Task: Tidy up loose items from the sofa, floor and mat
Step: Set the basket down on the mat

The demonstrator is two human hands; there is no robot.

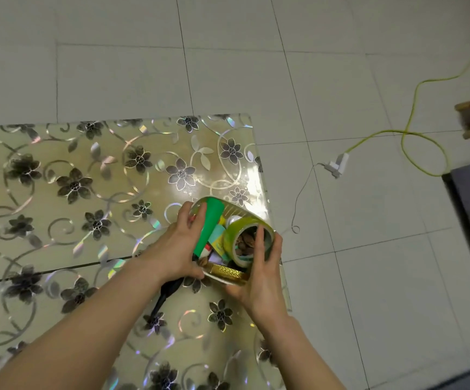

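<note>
Gold-rimmed basket (228, 273) of loose items sits at the floral table's (87, 170) right edge. Your left hand (179, 244) grips its left rim; your right hand (259, 277) curls around the green tape roll (242, 235) and its right side.

Pale tiled floor (369, 80) with thin dark grout lines. A worktop (87, 170) with a glossy floral cover reflects a bright light. A yellow-green cable (414, 102) loops across the tiles.
</note>
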